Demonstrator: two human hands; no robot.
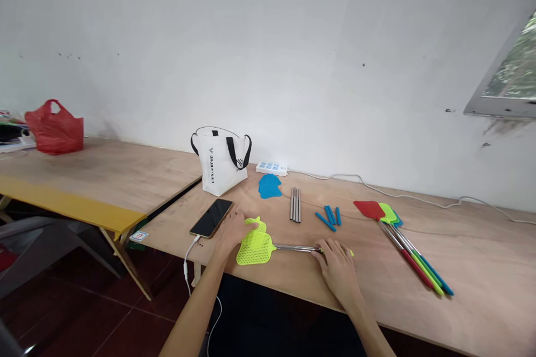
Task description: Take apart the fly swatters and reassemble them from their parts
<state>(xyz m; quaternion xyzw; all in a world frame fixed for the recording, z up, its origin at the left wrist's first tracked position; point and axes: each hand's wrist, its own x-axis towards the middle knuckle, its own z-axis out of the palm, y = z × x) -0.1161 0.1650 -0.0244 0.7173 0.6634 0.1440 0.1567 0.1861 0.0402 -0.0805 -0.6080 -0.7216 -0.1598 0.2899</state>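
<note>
A yellow-green fly swatter [256, 246] lies on the wooden table [460, 268] in front of me, its metal rod [295, 248] pointing right. My left hand [233, 230] rests with fingers flat on the swatter's mesh head, beside a black phone [211, 217]. My right hand [337, 268] is curled over the rod's handle end, where a bit of yellow-green grip shows. A spare yellow-green head sits under the first one.
Blue swatter heads [269, 186], several metal rods [295, 204] and blue grips [330, 216] lie further back. Three finished swatters [402, 240] lie at right. A white tote bag [221, 163], a power strip [272, 168] and a red plastic bag [55, 127] stand behind and left.
</note>
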